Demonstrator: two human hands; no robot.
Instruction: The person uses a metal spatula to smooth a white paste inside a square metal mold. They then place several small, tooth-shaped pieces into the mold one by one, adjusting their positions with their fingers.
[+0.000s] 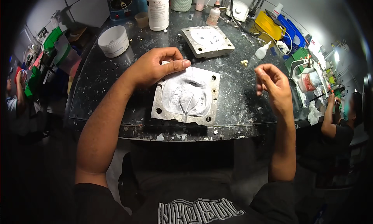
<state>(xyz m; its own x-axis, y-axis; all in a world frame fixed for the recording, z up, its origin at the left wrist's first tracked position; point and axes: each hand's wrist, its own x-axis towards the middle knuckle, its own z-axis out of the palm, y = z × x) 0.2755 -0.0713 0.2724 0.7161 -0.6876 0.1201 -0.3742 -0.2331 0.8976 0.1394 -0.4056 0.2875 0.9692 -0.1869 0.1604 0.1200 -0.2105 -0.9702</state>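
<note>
A square metal flask half (157, 103), filled with white plaster that has an arch-shaped impression in it, lies near the front edge of the dark table. My left hand (158, 66) grips its far edge, thumb on top and fingers curled behind. To the right, my right hand (275, 85) hovers apart from the flask, fingers curled and thumb near the index finger. Whatever those fingers may hold is too small or hidden to make out. A second plaster-filled flask half (208, 40) rests farther back. Small yellowish crumbs (244, 62) lie between it and my right hand.
A white tub (113, 41) stands at the back left, near a tall white bottle (158, 10). A small dropper bottle (263, 51) lies at right, before yellow (268, 25) and blue bins (290, 31). Another person (342, 123) works at far right; one more (17, 95) is at far left.
</note>
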